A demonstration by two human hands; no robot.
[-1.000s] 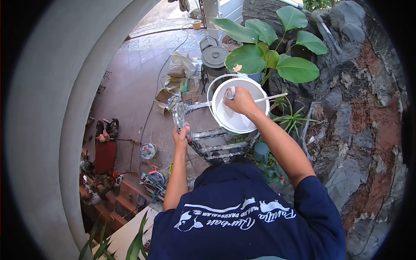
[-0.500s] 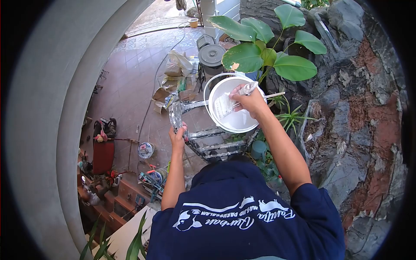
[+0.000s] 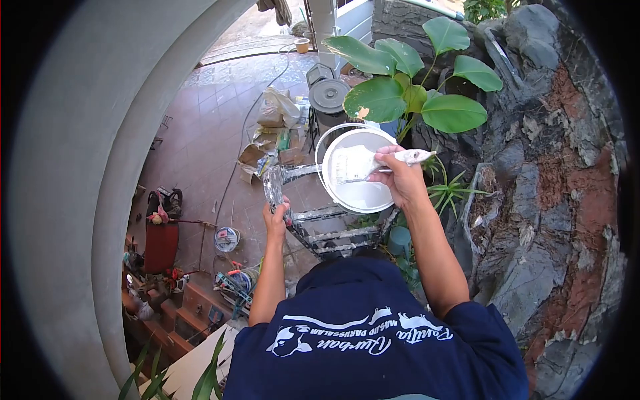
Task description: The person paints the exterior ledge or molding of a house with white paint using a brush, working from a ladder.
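I look down from high up on a paint-spattered metal ladder [image 3: 327, 223]. My right hand [image 3: 399, 177] grips a wide paintbrush [image 3: 357, 165] loaded with white paint, held level over a white paint bucket [image 3: 360, 193] that sits on the ladder's top. The brush handle sticks out to the right of my fist. My left hand [image 3: 276, 217] clutches the ladder's left rail, beside a clear plastic piece [image 3: 272, 187]. My dark blue shirt fills the bottom of the view.
A curved grey wall [image 3: 87, 200] runs down the left. Dark rockwork [image 3: 560, 200] rises on the right, with a big-leafed plant [image 3: 413, 93] behind the bucket. Far below lie a tiled floor, bags, cardboard, a lidded grey bin [image 3: 329, 97] and tools.
My right hand lifted the brush out of the bucket and turned it level, bristles pointing left. My left hand kept its hold on the ladder.
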